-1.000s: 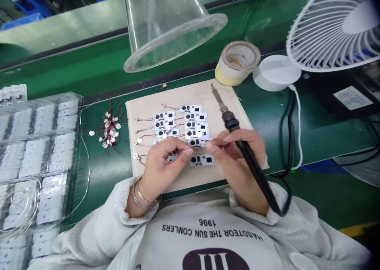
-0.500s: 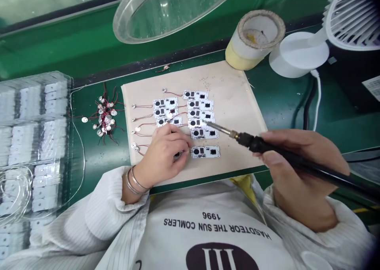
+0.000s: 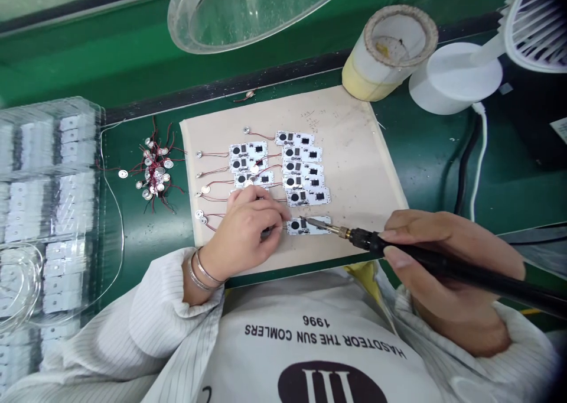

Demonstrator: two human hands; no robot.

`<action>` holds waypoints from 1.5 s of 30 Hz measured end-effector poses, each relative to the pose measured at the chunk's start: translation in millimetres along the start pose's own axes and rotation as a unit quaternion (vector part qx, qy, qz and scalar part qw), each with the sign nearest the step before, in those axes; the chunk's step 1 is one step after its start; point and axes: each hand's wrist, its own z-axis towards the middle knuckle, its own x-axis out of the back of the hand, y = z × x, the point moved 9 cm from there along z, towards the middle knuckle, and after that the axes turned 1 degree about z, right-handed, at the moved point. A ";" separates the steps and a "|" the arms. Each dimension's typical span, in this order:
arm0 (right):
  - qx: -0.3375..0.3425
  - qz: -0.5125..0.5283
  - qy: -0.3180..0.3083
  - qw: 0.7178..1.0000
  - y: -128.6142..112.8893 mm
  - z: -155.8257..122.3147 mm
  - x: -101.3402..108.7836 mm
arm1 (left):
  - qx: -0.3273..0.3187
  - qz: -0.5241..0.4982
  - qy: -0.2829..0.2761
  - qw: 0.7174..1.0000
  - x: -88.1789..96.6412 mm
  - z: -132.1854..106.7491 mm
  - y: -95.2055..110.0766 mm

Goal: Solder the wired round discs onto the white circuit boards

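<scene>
My right hand grips a black soldering iron. Its metal tip rests on the nearest small white circuit board on a beige mat. My left hand lies on the mat just left of that board, fingers curled and pinched; what they hold is hidden. Several more white boards with thin red wires and small metal discs lie in two columns farther up the mat.
A loose pile of red-wired discs lies left of the mat. Clear plastic trays of boards stand at far left. A tape roll, a white fan base with cables and a clear funnel hood sit behind.
The soldering iron has dropped from the upper boards down to the nearest board. A second ago both hands were pinched together over the mat with the iron pointing away.
</scene>
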 end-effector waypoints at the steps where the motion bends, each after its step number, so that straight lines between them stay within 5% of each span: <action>1: 0.011 -0.001 -0.023 1.000 -2.4 1.6 -3.8 | 0.005 -0.003 0.000 1.000 -0.2 -0.1 -0.6; 11: 0.068 -0.018 -0.100 0.993 -13.3 7.2 -23.0 | 0.006 -0.001 0.003 1.000 -1.5 -0.4 -1.2; 45: 0.128 -0.098 -0.134 0.978 -24.1 12.5 -42.8 | 0.013 0.014 0.008 1.000 -0.8 -0.3 0.2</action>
